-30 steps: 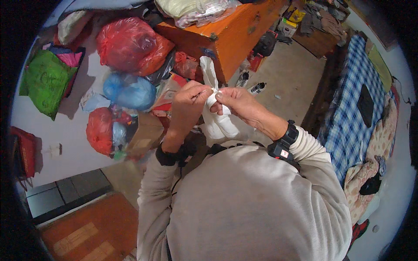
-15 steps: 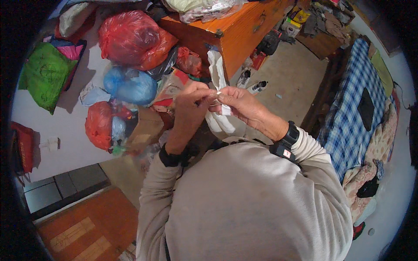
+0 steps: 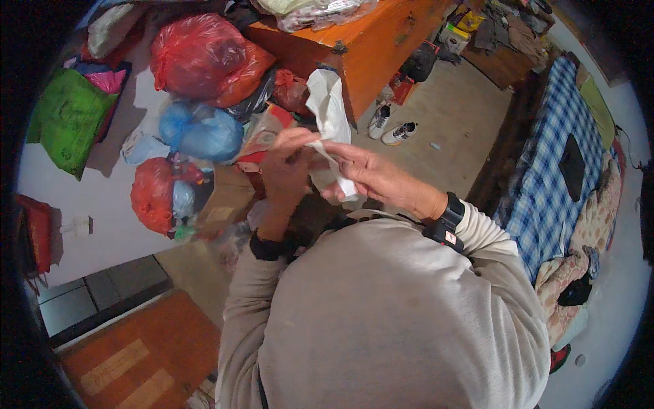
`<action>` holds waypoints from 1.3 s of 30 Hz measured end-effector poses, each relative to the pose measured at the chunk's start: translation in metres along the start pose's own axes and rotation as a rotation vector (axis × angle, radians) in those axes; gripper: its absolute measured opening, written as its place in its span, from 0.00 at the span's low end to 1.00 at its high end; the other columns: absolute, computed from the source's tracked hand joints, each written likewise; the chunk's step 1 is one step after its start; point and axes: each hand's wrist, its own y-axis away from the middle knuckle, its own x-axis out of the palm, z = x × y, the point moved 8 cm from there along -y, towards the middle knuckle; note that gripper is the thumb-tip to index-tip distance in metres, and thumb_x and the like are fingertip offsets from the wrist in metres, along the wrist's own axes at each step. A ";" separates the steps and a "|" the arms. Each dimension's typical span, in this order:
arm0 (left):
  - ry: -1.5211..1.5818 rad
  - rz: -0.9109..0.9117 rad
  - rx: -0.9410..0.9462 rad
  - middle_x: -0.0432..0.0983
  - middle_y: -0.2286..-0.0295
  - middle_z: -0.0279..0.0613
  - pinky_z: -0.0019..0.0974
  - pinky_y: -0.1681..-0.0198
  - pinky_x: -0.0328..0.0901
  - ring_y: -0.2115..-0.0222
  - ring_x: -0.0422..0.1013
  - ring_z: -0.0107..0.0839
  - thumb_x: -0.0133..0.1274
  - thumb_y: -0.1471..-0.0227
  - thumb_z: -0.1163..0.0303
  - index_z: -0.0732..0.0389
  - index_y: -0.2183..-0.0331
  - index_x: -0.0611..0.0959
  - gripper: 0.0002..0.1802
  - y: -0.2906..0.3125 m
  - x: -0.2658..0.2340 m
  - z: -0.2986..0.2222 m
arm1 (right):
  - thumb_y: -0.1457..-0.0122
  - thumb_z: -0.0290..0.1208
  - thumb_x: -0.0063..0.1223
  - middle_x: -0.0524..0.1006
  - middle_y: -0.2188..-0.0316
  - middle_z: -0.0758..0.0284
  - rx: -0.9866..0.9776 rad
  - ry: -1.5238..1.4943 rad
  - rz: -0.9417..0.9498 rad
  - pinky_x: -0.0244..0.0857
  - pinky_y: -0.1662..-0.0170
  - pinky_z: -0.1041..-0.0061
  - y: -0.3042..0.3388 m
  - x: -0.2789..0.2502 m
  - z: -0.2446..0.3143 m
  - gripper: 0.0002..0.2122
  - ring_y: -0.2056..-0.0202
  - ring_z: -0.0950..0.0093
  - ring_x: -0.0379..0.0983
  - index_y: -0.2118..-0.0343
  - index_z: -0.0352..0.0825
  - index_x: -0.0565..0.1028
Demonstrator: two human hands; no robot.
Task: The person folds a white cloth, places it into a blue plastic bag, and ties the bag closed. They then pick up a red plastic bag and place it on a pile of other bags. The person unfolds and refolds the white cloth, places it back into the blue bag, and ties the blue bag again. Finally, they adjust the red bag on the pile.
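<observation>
A crumpled white strip, thin like paper or cloth [image 3: 328, 102], stands up from between my two hands and runs down through the right one. My left hand [image 3: 289, 163] is bent, its fingertips closed at the strip's left edge; it is partly smeared by motion. From the right, my right hand [image 3: 375, 176] reaches across with fingers stretched along the strip and pinches its lower end. Both hands are close together in front of my chest. Exactly how the left fingertips hold the strip is hard to make out.
Red bags [image 3: 208, 58], a blue bag [image 3: 201, 133] and a cardboard box [image 3: 225, 198] crowd the left. An orange wooden cabinet [image 3: 368, 61] stands ahead. Shoes [image 3: 398, 133] sit on the floor, and a bed with a blue checked cover [image 3: 545, 177] is at right.
The white strip now looks wider and more spread out, and its top has shifted left. My right fingers have stretched leftward over it, while my left hand has moved slightly left.
</observation>
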 end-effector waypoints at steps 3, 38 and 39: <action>0.086 -0.027 -0.088 0.74 0.68 0.41 0.30 0.61 0.65 0.66 0.71 0.31 0.48 0.59 0.89 0.63 0.67 0.80 0.16 -0.010 -0.027 0.006 | 0.36 0.43 0.38 0.77 0.62 0.65 0.052 0.270 0.160 0.66 0.60 0.74 0.003 -0.009 -0.023 0.20 0.64 0.76 0.75 0.52 0.33 0.71; 0.187 -0.058 0.141 0.75 0.78 0.45 0.34 0.72 0.62 0.74 0.68 0.34 0.51 0.54 0.80 0.63 0.78 0.76 0.04 0.001 -0.203 -0.063 | 0.47 0.32 0.57 0.74 0.60 0.69 -0.013 0.208 -0.028 0.64 0.54 0.79 -0.060 -0.118 0.044 0.18 0.59 0.79 0.70 0.55 0.31 0.69; 0.132 -0.071 0.117 0.75 0.74 0.43 0.32 0.67 0.64 0.71 0.69 0.32 0.50 0.53 0.84 0.65 0.74 0.77 0.05 -0.001 -0.211 -0.056 | 0.49 0.32 0.60 0.74 0.62 0.70 -0.027 0.300 -0.008 0.64 0.55 0.79 -0.059 -0.113 0.059 0.18 0.60 0.79 0.70 0.57 0.32 0.70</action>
